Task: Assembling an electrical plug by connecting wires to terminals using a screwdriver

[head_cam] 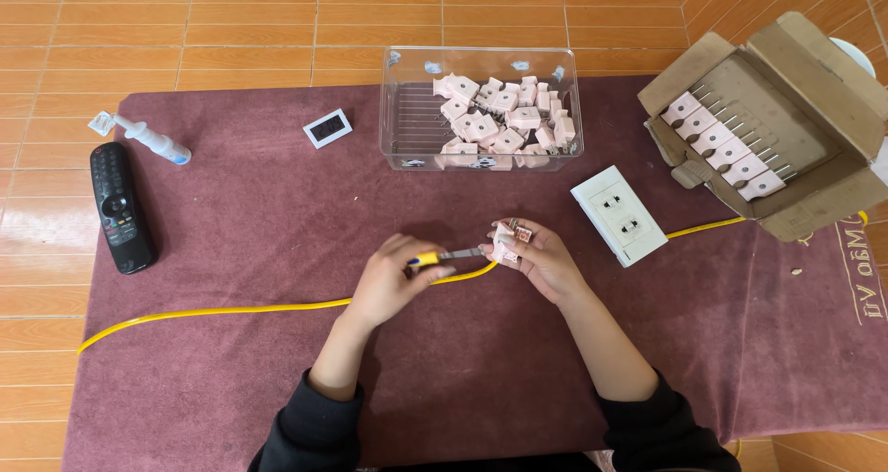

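My left hand [393,273] grips a small screwdriver [444,256] with a yellow handle, its metal shaft pointing right into a pink plug [507,243]. My right hand [541,261] holds that plug, prongs up, just above the maroon mat [259,241]. A yellow cable [231,309] runs under both hands across the mat, from the left edge toward the right. A white double wall socket [618,215] lies just right of my right hand.
A clear plastic bin [407,111] with several pink plugs stands at the back centre. An open cardboard box [786,130] with a row of pink plugs sits at the right. A black remote [118,205], a small white tube [153,142] and a small digital display [327,128] lie at the left.
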